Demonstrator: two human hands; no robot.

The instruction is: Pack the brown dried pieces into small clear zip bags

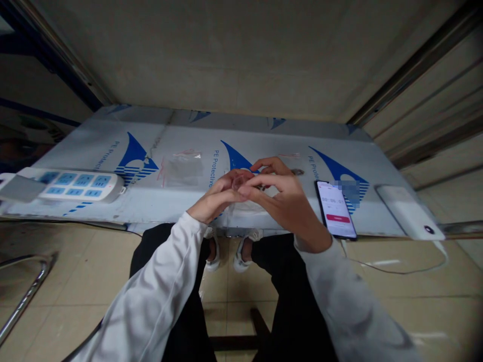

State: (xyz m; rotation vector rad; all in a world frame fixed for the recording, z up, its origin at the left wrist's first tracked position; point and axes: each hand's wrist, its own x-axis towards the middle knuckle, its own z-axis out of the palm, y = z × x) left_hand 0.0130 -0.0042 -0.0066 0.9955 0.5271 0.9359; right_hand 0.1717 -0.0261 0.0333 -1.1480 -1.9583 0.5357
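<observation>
Close together above the table's front part, my left hand (pixel 218 195) and my right hand (pixel 283 196) meet at the fingertips. Both are closed in a pinch around a small clear plastic thing (pixel 238 182), whose exact kind I cannot make out because the fingers cover much of it. A clear plastic bag (pixel 247 207) lies beneath the hands, partly hidden by them. Just beyond my right hand is a small metallic-looking item (pixel 298 172), with another clear bag (pixel 290 155) behind it.
A clear zip bag with red edging (pixel 183 168) lies left of my hands. Farther left is a white power strip with blue labels (pixel 83 185). A lit phone (pixel 335 210) and a white device with a cable (pixel 409 211) lie at right. Film covers the table (pixel 181 130); a wall rises behind.
</observation>
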